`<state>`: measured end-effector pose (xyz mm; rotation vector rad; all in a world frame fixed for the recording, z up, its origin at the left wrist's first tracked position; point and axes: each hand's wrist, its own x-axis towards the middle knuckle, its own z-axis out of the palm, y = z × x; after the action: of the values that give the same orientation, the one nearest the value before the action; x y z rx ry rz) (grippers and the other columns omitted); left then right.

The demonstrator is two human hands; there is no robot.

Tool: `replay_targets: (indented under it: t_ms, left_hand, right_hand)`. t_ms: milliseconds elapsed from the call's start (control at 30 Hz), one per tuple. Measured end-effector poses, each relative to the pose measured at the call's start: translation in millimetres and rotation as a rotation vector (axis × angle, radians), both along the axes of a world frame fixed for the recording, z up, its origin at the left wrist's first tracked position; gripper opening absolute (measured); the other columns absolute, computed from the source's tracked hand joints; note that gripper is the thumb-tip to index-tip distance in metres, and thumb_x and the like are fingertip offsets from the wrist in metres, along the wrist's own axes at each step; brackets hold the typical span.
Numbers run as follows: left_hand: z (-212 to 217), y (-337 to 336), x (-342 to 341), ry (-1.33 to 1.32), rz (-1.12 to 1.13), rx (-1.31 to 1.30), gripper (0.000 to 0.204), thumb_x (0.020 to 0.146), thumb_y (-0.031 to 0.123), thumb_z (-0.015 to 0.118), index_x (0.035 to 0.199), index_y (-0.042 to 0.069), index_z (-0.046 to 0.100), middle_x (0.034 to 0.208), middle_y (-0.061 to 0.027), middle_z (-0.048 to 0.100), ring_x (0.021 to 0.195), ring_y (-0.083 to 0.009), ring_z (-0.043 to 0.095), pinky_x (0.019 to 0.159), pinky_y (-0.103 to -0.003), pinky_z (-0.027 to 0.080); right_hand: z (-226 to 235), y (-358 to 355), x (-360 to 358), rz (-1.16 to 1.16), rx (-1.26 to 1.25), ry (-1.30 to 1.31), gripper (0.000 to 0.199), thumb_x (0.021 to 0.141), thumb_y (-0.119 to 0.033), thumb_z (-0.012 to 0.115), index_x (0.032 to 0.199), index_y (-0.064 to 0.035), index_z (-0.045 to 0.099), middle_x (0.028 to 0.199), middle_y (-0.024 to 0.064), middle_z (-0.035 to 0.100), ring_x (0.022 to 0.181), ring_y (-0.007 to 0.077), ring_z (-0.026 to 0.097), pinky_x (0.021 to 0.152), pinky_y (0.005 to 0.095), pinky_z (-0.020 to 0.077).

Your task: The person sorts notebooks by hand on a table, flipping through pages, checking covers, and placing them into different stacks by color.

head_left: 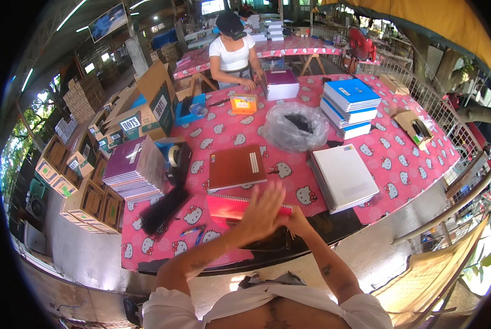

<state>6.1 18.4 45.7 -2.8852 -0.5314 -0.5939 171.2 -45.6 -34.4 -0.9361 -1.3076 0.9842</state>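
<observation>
A red spiral-bound notebook (226,206) lies near the front edge of the table, close to my body. My left hand (261,213) is over it with the fingers stretched out, covering part of the cover. At the notebook's right end, the fingers of my right hand (296,221) are closed on its edge; their tips are partly hidden. Just beyond lies a brown notebook (236,168) with a pale label. To the right is a stack of white spiral notebooks (346,174). A bundle of thin black strands (166,210) and some pens (199,234) lie to the left.
Wrapped purple notebooks (134,169) and a tape dispenser (175,159) stand at left, near an open carton (147,104). Farther off are a clear plastic bag (296,127), blue notebooks (351,101) and an orange box (243,105). A co-worker (233,55) stands across the pink-covered table (223,143).
</observation>
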Motion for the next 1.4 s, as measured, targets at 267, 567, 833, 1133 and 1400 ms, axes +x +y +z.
replay_targets:
  t_ms: [267,567,833,1133,1400]
  left_hand:
    - [-29,-38,-11,-0.066,-0.033,-0.175,0.083,0.101,0.059,0.041,0.156,-0.002,0.03,0.162,-0.0241,0.031,0.152,-0.0403,0.026,0.119,-0.064,0.016]
    - [-57,-11,-119,-0.704,0.279,-1.527,0.072,0.102,0.055,0.05,0.153,0.005,0.039,0.156,-0.0249,0.039,0.149,-0.0383,0.032,0.121,-0.048,0.025]
    - [-142,14,-265,-0.022,0.626,-0.111,0.048,0.094,0.03,0.068,0.138,0.012,0.06,0.136,-0.0212,0.058,0.127,-0.0459,0.051,0.098,-0.056,0.045]
    - [-35,7,-214,-1.049,0.307,-1.844,0.042,0.108,0.033,0.049,0.13,-0.001,0.059,0.105,-0.0124,0.071,0.092,-0.0287,0.073,0.08,-0.038,0.059]
    - [-14,35,-206,-1.049,0.02,-2.118,0.043,0.107,0.033,0.05,0.123,-0.006,0.056,0.107,-0.0214,0.071,0.095,-0.0339,0.074,0.082,-0.042,0.062]
  right_hand:
    - [2,-10,-6,-0.243,-0.067,-0.191,0.025,0.09,-0.004,0.066,0.114,0.0011,0.069,0.102,0.0073,0.075,0.094,0.0122,0.066,0.082,0.0325,0.0548]
    - [6,-74,-106,-0.301,0.317,-0.582,0.038,0.084,-0.02,0.079,0.12,-0.0157,0.068,0.112,0.0033,0.061,0.109,0.0252,0.059,0.099,0.0452,0.0441]
    - [-6,7,-155,-0.543,0.348,-1.2,0.051,0.081,-0.018,0.076,0.131,-0.0245,0.067,0.121,0.0007,0.055,0.116,0.0252,0.051,0.096,0.0485,0.0362]
    - [79,60,-161,-0.587,0.159,-1.216,0.019,0.086,-0.022,0.074,0.102,-0.012,0.068,0.098,0.0074,0.069,0.088,0.0276,0.069,0.078,0.0428,0.0515]
    - [93,59,-172,-0.661,0.247,-1.081,0.014,0.086,-0.018,0.074,0.096,-0.0116,0.068,0.082,0.0058,0.067,0.074,0.0281,0.069,0.066,0.0397,0.0533]
